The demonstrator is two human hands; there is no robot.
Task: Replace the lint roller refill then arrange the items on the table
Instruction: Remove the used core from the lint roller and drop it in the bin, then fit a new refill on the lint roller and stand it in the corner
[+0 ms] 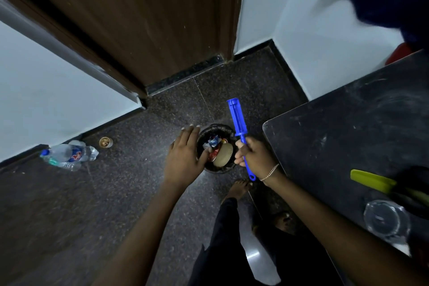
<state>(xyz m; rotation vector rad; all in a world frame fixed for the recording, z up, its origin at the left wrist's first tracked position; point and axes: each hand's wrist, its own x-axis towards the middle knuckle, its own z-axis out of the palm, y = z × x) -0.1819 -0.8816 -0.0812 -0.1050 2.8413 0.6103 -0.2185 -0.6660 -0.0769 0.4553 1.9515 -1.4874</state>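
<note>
Lint roller (pixel 239 123) — bare, right hand (pixel 254 158) grip

Head view, steeply down, floorward

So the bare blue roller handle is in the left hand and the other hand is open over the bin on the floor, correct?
Not quite. The head view shows the blue roller handle gripped in the right hand, with no refill on its spindle. It is the left hand that is spread open over the bin on the floor. The rest stands.
</note>
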